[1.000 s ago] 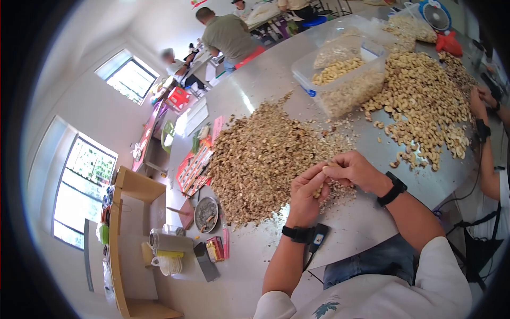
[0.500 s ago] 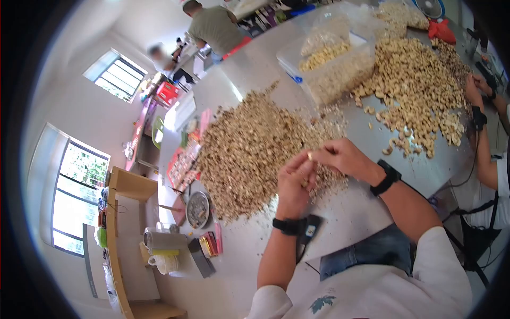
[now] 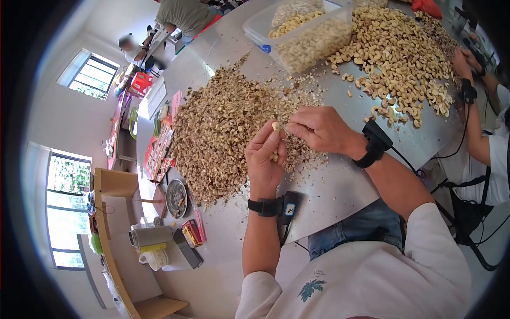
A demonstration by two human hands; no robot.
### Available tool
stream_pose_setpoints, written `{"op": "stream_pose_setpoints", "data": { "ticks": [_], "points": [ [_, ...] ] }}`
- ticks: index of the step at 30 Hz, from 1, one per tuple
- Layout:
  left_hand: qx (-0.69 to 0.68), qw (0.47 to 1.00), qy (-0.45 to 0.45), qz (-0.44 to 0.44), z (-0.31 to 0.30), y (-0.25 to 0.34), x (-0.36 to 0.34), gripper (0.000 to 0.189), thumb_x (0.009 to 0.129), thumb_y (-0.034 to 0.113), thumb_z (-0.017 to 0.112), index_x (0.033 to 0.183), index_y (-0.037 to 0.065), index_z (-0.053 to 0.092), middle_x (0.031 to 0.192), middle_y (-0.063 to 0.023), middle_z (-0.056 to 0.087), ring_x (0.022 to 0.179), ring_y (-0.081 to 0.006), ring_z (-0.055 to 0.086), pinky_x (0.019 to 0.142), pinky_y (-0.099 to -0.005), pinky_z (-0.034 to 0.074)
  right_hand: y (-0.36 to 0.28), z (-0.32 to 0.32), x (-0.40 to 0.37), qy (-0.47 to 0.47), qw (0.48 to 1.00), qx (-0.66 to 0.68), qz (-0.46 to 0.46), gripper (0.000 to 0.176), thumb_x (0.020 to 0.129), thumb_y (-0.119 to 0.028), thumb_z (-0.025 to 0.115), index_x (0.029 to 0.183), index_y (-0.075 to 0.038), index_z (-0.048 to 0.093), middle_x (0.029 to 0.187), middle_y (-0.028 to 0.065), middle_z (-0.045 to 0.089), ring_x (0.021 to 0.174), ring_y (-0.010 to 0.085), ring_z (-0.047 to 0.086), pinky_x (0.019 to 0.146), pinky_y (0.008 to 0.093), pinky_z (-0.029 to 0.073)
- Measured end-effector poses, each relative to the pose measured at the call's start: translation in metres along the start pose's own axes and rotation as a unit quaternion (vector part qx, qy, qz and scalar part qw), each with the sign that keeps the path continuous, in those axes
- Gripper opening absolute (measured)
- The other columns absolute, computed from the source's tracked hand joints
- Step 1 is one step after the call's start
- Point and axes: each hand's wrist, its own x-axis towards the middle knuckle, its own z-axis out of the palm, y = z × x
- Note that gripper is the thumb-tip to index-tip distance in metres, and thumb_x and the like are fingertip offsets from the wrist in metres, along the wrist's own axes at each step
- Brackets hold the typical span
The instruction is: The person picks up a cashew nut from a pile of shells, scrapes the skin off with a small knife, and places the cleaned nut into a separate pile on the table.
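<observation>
your left hand [image 3: 265, 159] is up over the shiny grey metal table [image 3: 340, 181]. its thumb and first finger pinch a small pale yellow cashew nut [image 3: 275, 126] at the tips. a few more pale nuts [image 3: 274, 156] sit in the curl of that same hand, under the thumb. your right hand [image 3: 322, 130] is just beside it, with its thumb and first finger bent close to each other near the nut. you cannot tell from here if it holds a tiny bit.

past your hands is a big heap of small brown broken bits [image 3: 223, 133]. a big pile of pale curved cashews [image 3: 390, 58] lies farther off, to the right. between and behind the two piles is a clear plastic box with a blue clip [image 3: 313, 50], with nuts in it. a round metal dish [image 3: 176, 199] is on the left, near the brown heap. another person's hands [image 3: 463, 63] are by the far right edge of the pale pile.
</observation>
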Motion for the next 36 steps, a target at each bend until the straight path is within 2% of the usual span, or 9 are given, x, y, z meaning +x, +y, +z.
{"op": "stream_pose_setpoints", "data": {
  "ticks": [5, 15, 17, 21, 24, 27, 30, 36],
  "points": [
    [-0.004, 1.0, 0.007, -0.006, 0.001, 0.0, -0.001, 0.031, 0.089, 0.002, 0.055, 0.12, -0.003, 0.054, 0.087, -0.0099, 0.062, 0.055, -0.0077, 0.05, 0.042, -0.016, 0.036, -0.002, -0.001, 0.0, -0.008, 1.0, -0.005, 0.003, 0.02, 0.085, -0.024, 0.058, 0.075, -0.007, 0.062, 0.07, 0.0095, 0.057, 0.067, 0.0311, 0.058, 0.057, 0.0402, 0.045],
    [-0.034, 0.999, -0.002, -0.021, -0.006, -0.003, 0.002, 0.03, 0.089, 0.002, 0.055, 0.118, -0.003, 0.055, 0.085, -0.009, 0.062, 0.054, -0.009, 0.05, 0.043, -0.0179, 0.037, -0.004, 0.006, -0.002, 0.032, 0.997, -0.068, -0.002, 0.016, 0.083, -0.023, 0.059, 0.075, -0.01, 0.064, 0.07, 0.0056, 0.058, 0.065, 0.0254, 0.059, 0.055, 0.0366, 0.047],
    [-0.033, 0.999, 0.013, -0.018, -0.006, -0.003, 0.003, 0.028, 0.088, 0.003, 0.057, 0.115, -0.004, 0.058, 0.084, -0.0095, 0.062, 0.051, -0.0102, 0.048, 0.041, -0.0199, 0.034, -0.002, 0.009, -0.003, 0.051, 0.996, -0.073, 0.002, 0.016, 0.084, -0.023, 0.059, 0.075, -0.01, 0.064, 0.07, 0.0067, 0.058, 0.066, 0.0266, 0.059, 0.055, 0.0372, 0.046],
    [-0.006, 1.0, 0.002, -0.024, -0.003, -0.002, 0.0, 0.03, 0.088, 0.002, 0.055, 0.118, -0.003, 0.054, 0.087, -0.0089, 0.061, 0.056, -0.0089, 0.05, 0.043, -0.0171, 0.038, 0.013, 0.006, -0.001, 0.113, 0.986, -0.109, 0.053, 0.018, 0.084, -0.023, 0.059, 0.074, -0.008, 0.062, 0.07, 0.0092, 0.057, 0.066, 0.0302, 0.058, 0.055, 0.0391, 0.046],
    [-0.02, 1.0, -0.007, -0.018, -0.003, -0.003, -0.001, 0.028, 0.087, 0.003, 0.057, 0.114, -0.001, 0.056, 0.087, -0.009, 0.061, 0.057, -0.0092, 0.051, 0.043, -0.0177, 0.038, 0.013, -0.005, 0.001, 0.109, 0.985, -0.105, 0.087, 0.019, 0.085, -0.022, 0.059, 0.073, -0.007, 0.06, 0.07, 0.0109, 0.056, 0.065, 0.0327, 0.058, 0.056, 0.0407, 0.046],
    [-0.025, 1.0, 0.003, -0.003, -0.002, -0.002, 0.001, 0.023, 0.085, 0.004, 0.059, 0.108, 0.003, 0.057, 0.087, -0.0088, 0.061, 0.056, -0.0095, 0.051, 0.043, -0.0179, 0.038, 0.016, -0.003, 0.002, 0.122, 0.986, -0.099, 0.051, 0.014, 0.084, -0.018, 0.061, 0.08, -0.005, 0.063, 0.07, 0.0114, 0.056, 0.065, 0.0321, 0.056, 0.056, 0.0382, 0.043],
    [-0.043, 0.998, 0.024, -0.025, 0.0, -0.002, -0.001, 0.028, 0.085, 0.004, 0.059, 0.113, 0.002, 0.056, 0.087, -0.0085, 0.061, 0.053, -0.0105, 0.051, 0.042, -0.0184, 0.038, 0.013, -0.003, 0.001, 0.103, 0.984, -0.112, 0.092, 0.014, 0.083, -0.018, 0.062, 0.081, -0.004, 0.064, 0.07, 0.0115, 0.056, 0.066, 0.0316, 0.056, 0.058, 0.0379, 0.044],
    [-0.071, 0.997, 0.004, -0.023, 0.0, 0.001, -0.003, 0.033, 0.086, 0.005, 0.058, 0.118, 0.002, 0.055, 0.088, -0.0099, 0.06, 0.049, -0.0125, 0.049, 0.042, -0.0213, 0.038, 0.015, -0.007, 0.001, 0.085, 0.982, -0.13, 0.111, 0.015, 0.082, -0.018, 0.064, 0.079, -0.004, 0.064, 0.07, 0.0114, 0.056, 0.067, 0.0305, 0.057, 0.059, 0.0373, 0.044]
  ]
}}
